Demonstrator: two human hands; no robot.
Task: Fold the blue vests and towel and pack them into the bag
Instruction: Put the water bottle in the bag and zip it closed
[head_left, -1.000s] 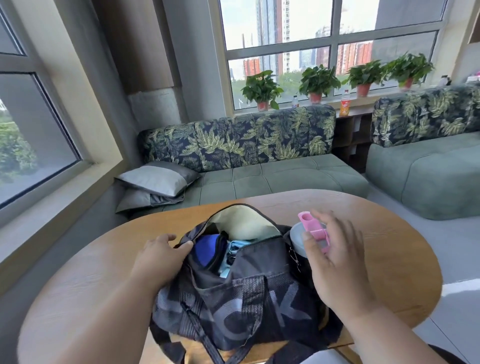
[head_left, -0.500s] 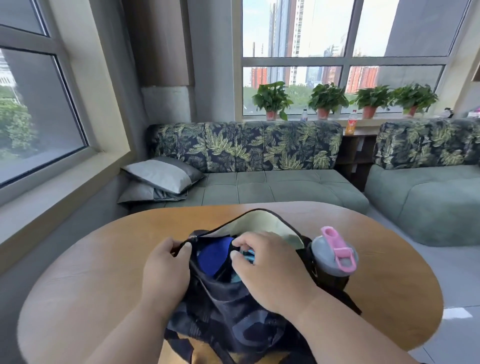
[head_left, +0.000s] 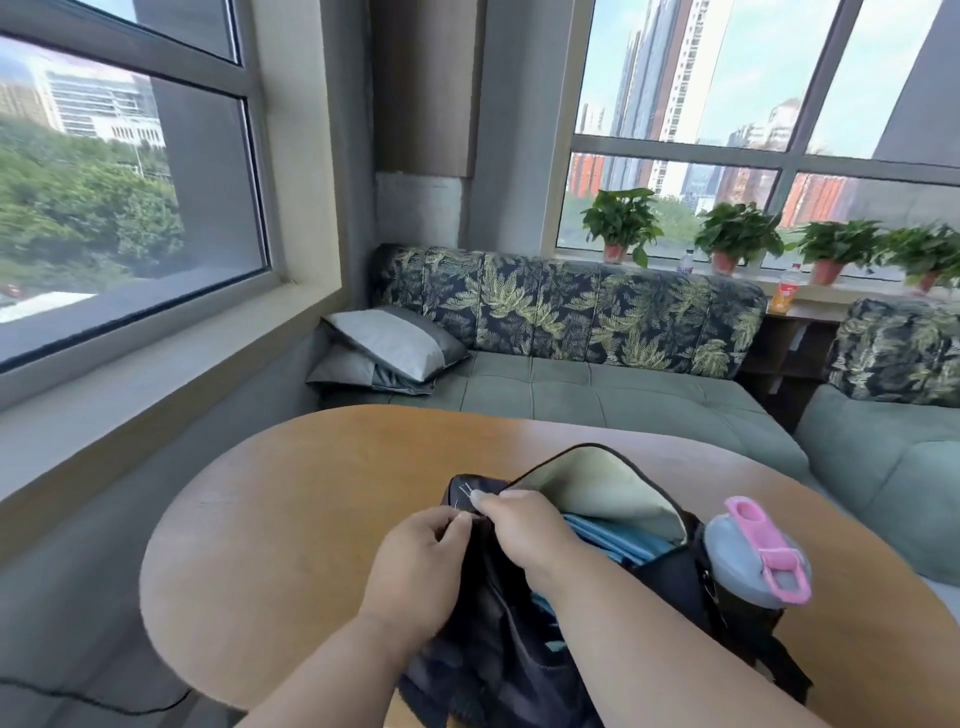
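Both hands at the bag's zip end

The soft black fabric bag (head_left: 519, 649) sits on the rounded wooden table (head_left: 311, 519) — pale lining gaping, folded blue cloth (head_left: 613, 540) inside. The left hand (head_left: 415, 566) and right hand (head_left: 530, 530) pinch its left corner, fingers curled tight. A grey-lidded bottle (head_left: 753, 561) with a pink clasp stands just beside.

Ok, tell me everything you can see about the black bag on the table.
The bag is dark fabric with a faint grey pattern, slumped on the wooden table. Its flap stands open, showing pale lining and blue fabric inside. The left hand and right hand pinch its left corner by the zip. A grey, pink-lidded bottle stands against its right side.
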